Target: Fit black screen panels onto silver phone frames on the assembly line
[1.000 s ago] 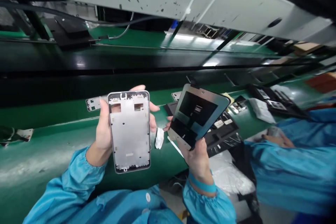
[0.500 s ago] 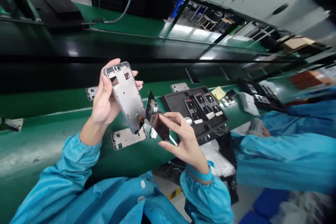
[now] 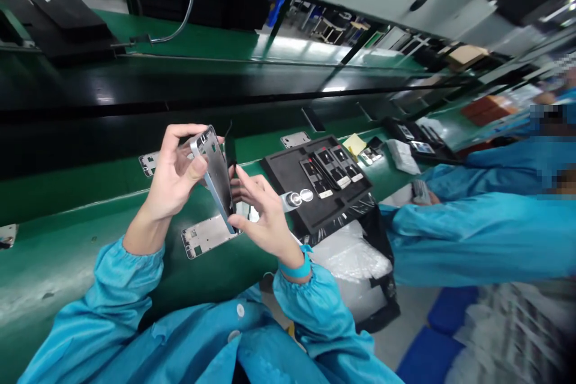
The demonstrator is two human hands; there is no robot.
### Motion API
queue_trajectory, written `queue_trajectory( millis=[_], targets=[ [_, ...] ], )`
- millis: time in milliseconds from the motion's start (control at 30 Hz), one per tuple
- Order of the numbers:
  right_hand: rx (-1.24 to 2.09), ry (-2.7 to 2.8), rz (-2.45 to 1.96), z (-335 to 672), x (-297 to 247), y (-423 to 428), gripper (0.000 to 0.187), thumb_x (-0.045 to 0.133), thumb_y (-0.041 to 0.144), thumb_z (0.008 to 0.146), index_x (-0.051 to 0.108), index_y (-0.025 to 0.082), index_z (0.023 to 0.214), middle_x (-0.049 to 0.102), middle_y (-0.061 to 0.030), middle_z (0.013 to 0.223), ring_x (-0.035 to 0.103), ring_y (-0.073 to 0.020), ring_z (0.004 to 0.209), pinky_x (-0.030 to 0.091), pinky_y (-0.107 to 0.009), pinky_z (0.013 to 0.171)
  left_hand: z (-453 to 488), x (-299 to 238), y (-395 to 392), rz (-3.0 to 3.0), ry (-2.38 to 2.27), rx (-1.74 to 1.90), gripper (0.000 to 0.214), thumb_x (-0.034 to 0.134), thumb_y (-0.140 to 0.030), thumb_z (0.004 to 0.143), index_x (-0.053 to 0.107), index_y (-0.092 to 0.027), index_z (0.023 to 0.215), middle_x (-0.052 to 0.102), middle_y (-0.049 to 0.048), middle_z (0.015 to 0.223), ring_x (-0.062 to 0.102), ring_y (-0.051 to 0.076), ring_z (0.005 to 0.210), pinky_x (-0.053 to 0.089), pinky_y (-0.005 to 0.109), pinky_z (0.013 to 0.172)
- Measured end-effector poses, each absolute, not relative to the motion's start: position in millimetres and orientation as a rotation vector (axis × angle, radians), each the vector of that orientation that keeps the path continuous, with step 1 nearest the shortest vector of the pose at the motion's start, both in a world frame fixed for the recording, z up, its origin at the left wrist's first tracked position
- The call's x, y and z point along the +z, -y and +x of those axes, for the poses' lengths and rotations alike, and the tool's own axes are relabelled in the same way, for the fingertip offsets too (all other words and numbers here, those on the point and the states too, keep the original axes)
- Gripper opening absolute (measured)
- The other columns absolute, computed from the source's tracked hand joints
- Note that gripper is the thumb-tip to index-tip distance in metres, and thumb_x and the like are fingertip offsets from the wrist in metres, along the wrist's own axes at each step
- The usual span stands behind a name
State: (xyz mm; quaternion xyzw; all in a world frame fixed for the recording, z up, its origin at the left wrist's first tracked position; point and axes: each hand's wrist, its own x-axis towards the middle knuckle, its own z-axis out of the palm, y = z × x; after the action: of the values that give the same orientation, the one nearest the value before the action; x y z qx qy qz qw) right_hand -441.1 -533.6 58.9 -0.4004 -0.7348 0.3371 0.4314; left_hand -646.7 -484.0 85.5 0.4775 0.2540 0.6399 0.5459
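My left hand grips a phone frame by its upper part, tilted so its pale metal side edge shows. Close behind the frame's open face stands a dark phone screen, nearly edge-on. The fingers of my right hand are on the screen, and its thumb rests at the frame's lower end. Whether screen and frame touch is hard to see. Below them, a flat phone frame lies on the green bench. A second loose frame is partly hidden behind my left hand.
A black foam tray with several phone parts stands right of my hands, a small clear bottle at its near side. Another frame lies behind it. Plastic bags hang below. A co-worker's blue sleeve is at the right.
The frame has turned from face-on to nearly edge-on. My right hand has moved left, bringing the screen from beside the frame to close against its open side. The camera view has shifted slightly.
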Motion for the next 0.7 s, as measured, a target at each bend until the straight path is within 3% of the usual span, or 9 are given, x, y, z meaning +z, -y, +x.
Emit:
queue_trajectory(
  millis=[167,333,433,533,567,633,700],
  targets=[
    [0.757,1.908,-1.002,-449.6,56.4,522.0,0.081,0.078,0.066,0.094,0.055,0.032,0.164,0.064,-0.0104,0.119,0.065,-0.0277,0.112,0.062,-0.052,0.105,-649.6,80.4,480.9,1.217,-0.535,1.529,0.051,0.086,-0.056,0.09,0.063,-0.028,0.126,0.073,0.008,0.124,0.08,0.027,0.113,0.068,0.041,0.094],
    [0.652,1.95,-0.963,-459.7,43.5,511.4,0.081,0.08,0.071,0.089,0.066,0.028,0.156,0.06,-0.0136,0.127,0.064,-0.0317,0.122,0.059,-0.053,0.111,-642.9,77.5,483.1,1.209,-0.48,1.501,0.051,0.078,-0.056,0.098,0.059,-0.029,0.137,0.07,0.0115,0.143,0.079,0.027,0.119,0.063,0.049,0.108],
    [0.677,1.928,-0.973,-465.2,39.7,511.5,0.084,0.064,0.08,0.096,0.061,0.025,0.16,0.052,-0.0184,0.146,0.063,-0.0324,0.127,0.057,-0.054,0.113,-631.5,79.9,487.0,1.044,-0.524,1.514,0.06,0.062,-0.072,0.101,0.057,-0.029,0.142,0.074,0.0124,0.141,0.079,0.028,0.117,0.064,0.05,0.105],
    [0.759,1.707,-0.981,-467.7,47.9,510.3,0.089,0.048,0.084,0.101,0.048,0.025,0.168,0.046,-0.0202,0.157,0.066,-0.0298,0.123,0.061,-0.05,0.104,-621.8,80.9,490.3,0.963,-0.636,1.521,0.066,0.045,-0.083,0.102,0.066,-0.025,0.127,0.083,0.0098,0.113,0.083,0.027,0.098,0.069,0.047,0.09],
    [0.817,1.613,-0.983,-467.6,52.6,508.6,0.088,0.043,0.085,0.102,0.05,0.024,0.166,0.054,-0.0194,0.15,0.068,-0.0272,0.114,0.064,-0.045,0.095,-619.3,80.6,491.1,0.984,-0.673,1.512,0.067,0.045,-0.083,0.102,0.07,-0.024,0.12,0.083,0.0092,0.107,0.082,0.027,0.094,0.069,0.045,0.086],
    [0.983,1.483,-0.992,-465.7,62.3,504.1,0.085,0.035,0.087,0.103,0.068,0.019,0.143,0.069,-0.0122,0.112,0.068,-0.0207,0.086,0.062,-0.034,0.072,-615.2,79.3,492.8,1.077,-0.724,1.472,0.065,0.05,-0.081,0.101,0.077,-0.022,0.108,0.083,0.009,0.105,0.081,0.027,0.094,0.068,0.041,0.085],
    [1.133,1.433,-1.001,-461.4,69.5,501.6,0.084,0.035,0.09,0.101,0.076,0.017,0.098,0.06,-0.0019,0.071,0.055,-0.0154,0.061,0.05,-0.028,0.054,-612.3,78.7,495.7,1.162,-0.752,1.425,0.062,0.054,-0.077,0.102,0.081,-0.02,0.1,0.083,0.0085,0.105,0.08,0.026,0.094,0.067,0.037,0.086]
  ],
)
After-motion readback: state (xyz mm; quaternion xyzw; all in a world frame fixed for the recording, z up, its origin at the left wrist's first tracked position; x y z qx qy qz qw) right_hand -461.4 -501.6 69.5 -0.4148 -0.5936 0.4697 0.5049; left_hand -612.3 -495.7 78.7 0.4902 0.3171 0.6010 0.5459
